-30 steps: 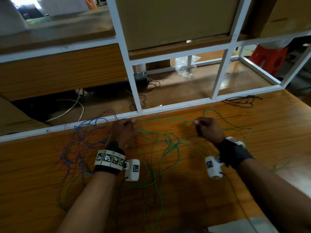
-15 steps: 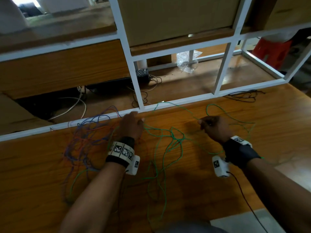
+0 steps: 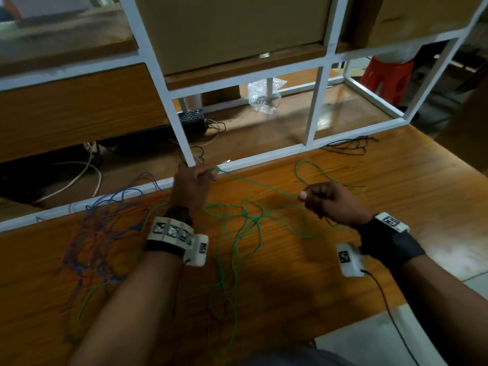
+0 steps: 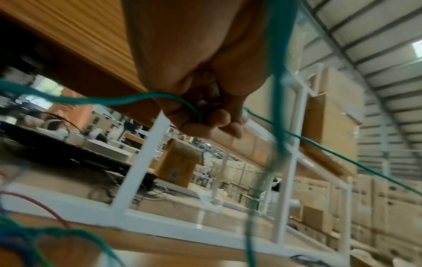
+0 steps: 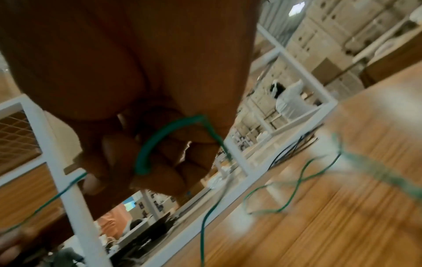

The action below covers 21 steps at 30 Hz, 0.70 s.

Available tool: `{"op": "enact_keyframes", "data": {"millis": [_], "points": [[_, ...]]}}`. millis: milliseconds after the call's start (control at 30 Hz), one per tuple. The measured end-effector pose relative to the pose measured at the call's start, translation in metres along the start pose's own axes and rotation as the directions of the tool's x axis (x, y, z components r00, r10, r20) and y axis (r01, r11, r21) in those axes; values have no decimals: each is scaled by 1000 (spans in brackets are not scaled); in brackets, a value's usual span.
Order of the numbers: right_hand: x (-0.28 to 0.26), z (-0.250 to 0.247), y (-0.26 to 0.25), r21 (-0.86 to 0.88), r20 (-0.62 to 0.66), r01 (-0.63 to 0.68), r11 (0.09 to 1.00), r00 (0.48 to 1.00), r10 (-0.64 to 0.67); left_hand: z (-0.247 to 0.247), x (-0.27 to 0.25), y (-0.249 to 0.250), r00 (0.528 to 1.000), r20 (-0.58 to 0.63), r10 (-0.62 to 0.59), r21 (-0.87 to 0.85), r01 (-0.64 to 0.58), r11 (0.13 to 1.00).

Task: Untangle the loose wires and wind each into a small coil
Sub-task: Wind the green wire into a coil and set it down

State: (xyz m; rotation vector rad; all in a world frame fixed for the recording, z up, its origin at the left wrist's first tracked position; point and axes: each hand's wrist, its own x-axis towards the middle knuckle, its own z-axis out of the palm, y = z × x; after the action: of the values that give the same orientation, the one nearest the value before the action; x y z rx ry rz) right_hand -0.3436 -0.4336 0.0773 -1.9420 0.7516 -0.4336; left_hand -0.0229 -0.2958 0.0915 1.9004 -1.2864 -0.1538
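Observation:
A long green wire (image 3: pixel 257 184) runs taut between my two hands above the wooden table (image 3: pixel 396 180). My left hand (image 3: pixel 194 182) pinches one part of it near the white frame rail; the left wrist view shows the green wire (image 4: pixel 191 106) curling into the curled fingers. My right hand (image 3: pixel 323 199) grips the wire farther right, and the right wrist view shows a loop of green wire (image 5: pixel 155 142) passing through the closed fingers. The rest of the green wire lies in loose tangled loops (image 3: pixel 237 233) on the table between my forearms.
A tangle of blue and red wires (image 3: pixel 105 225) lies left of my left arm. A white metal frame (image 3: pixel 184 122) borders the table's far edge, with a black cable bundle (image 3: pixel 348 145) at its right end. Cardboard boxes sit on the shelves behind.
Both hands have lifted and drawn the green wire straight between them; the left hand has moved up to the frame rail, the right hand a little lower and rightward.

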Motion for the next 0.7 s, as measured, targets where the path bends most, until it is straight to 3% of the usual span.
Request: {"op": "enact_keyframes", "data": {"millis": [100,167,200,267,333,400,433,467,533,600,700], "points": [[-15,-27,14,-147,39,16,989,999,-10,-6,11,-26,990,-41,-131,99,135,986],[-16,-34,17,-291,-15,-3,957,1000,-1,3,11,-15,983,5,-185,221,179,959],[-15,-35,19,-349,-68,-11,937,998,-14,13,7,-4,983,77,-169,329,135,935],[-11,-33,13,-393,-148,12,919,986,-77,35,-8,34,959,284,-22,458,-116,881],[-4,-26,0,-397,-151,54,916,981,-123,59,-23,87,882,438,173,347,-344,873],[0,-22,-15,-338,-124,103,936,980,-153,82,-28,123,812,525,256,204,-411,888],[0,-22,-20,-298,-109,124,947,981,-163,90,-26,133,802,522,291,132,-413,901],[-1,-25,-20,-271,-100,142,952,980,-174,96,-22,135,808,484,337,42,-406,913],[-7,-41,-13,-198,-108,142,970,980,-165,96,-7,125,871,349,345,-73,-341,937],[-20,-66,9,-123,-137,103,987,983,-120,87,12,101,941,217,258,-105,-241,965],[-41,-100,46,-147,-141,47,988,988,-68,74,32,73,990,82,111,-72,-105,992]]}}
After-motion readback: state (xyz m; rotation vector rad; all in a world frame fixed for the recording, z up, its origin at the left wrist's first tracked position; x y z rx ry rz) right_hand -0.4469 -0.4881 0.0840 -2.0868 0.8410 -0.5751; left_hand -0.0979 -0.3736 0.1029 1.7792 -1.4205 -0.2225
